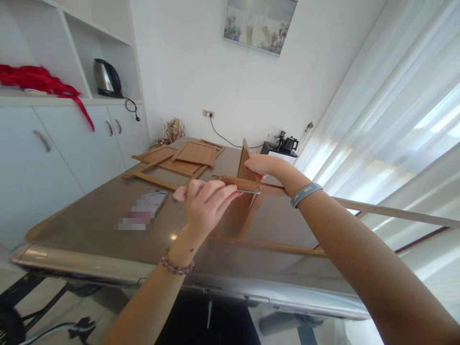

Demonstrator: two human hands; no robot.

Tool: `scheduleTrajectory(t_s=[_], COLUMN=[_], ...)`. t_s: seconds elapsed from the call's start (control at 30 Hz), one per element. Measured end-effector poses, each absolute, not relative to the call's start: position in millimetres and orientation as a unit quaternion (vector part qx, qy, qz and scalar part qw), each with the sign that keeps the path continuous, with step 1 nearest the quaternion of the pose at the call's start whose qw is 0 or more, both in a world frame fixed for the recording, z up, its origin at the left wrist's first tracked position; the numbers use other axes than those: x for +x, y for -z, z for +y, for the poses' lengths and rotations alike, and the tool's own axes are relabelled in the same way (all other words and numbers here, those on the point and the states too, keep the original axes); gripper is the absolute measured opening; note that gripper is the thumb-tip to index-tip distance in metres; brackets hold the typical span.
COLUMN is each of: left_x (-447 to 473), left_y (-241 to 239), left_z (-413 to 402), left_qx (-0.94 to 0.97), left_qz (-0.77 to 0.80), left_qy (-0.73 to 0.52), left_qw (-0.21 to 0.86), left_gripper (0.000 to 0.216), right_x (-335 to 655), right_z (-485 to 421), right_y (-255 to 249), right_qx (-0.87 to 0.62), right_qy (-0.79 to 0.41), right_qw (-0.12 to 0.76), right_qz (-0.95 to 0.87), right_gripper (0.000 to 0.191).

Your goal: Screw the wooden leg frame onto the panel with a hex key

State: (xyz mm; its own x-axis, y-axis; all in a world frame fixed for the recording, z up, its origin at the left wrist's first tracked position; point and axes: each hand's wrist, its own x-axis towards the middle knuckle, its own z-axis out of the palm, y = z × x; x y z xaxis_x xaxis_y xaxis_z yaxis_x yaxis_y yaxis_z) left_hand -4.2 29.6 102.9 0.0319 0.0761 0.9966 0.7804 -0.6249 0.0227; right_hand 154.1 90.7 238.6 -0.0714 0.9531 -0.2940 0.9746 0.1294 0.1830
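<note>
My left hand (206, 203) is closed around a thin metal rod with a bent end, which looks like a hex key (250, 191). The bent tip lies close to a wooden rail of the part being assembled. My right hand (264, 165) grips an upright wooden panel (244, 179) near its top, some of its fingers hidden behind the wood. The panel stands on a wooden frame (266, 245) that lies along the table. From beside my right wrist a long wooden bar (388, 211) runs off to the right.
More wooden panels (196, 154) and a frame piece (154, 181) lie at the table's back left. A phone (153, 203) rests on the table (89, 230) left of my hands. A kettle (107, 77) stands on a shelf; a black appliance (289, 143) sits beyond the table.
</note>
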Motion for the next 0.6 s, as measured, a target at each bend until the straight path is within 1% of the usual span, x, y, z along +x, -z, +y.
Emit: scheduleTrajectory(t_s=[0.13, 0.23, 0.37, 0.43, 0.53, 0.6], left_x=[-5.2, 2.6, 14.7, 18.9, 24.9, 30.6], left_y=[-118.8, -123.5, -128.7, -132.9, -141.2, -147.2], left_z=[30.4, 22.5, 7.1, 2.1, 0.1, 0.7], left_qx=[-0.663, -0.672, -0.692, -0.693, -0.682, -0.680], left_qz=[-0.336, -0.349, -0.360, -0.379, -0.414, -0.420], left_qy=[0.620, 0.611, 0.594, 0.588, 0.577, 0.570], left_qw=[0.251, 0.230, 0.198, 0.176, 0.174, 0.191], left_gripper=[0.014, 0.022, 0.020, 0.022, 0.031, 0.033], right_x=[153.5, 154.3, 154.7, 154.5, 154.1, 154.2], right_z=[89.6, 90.2, 90.0, 89.5, 88.9, 89.0], right_y=[-238.3, -237.9, -238.0, -238.2, -238.2, -238.2], right_qx=[0.675, 0.677, 0.663, 0.653, 0.639, 0.627], right_qy=[0.019, 0.013, 0.008, 0.006, 0.004, 0.007], right_qw=[0.174, 0.181, 0.190, 0.194, 0.204, 0.211], right_qz=[0.717, 0.713, 0.724, 0.732, 0.741, 0.750], right_gripper=[0.030, 0.030, 0.031, 0.029, 0.029, 0.025])
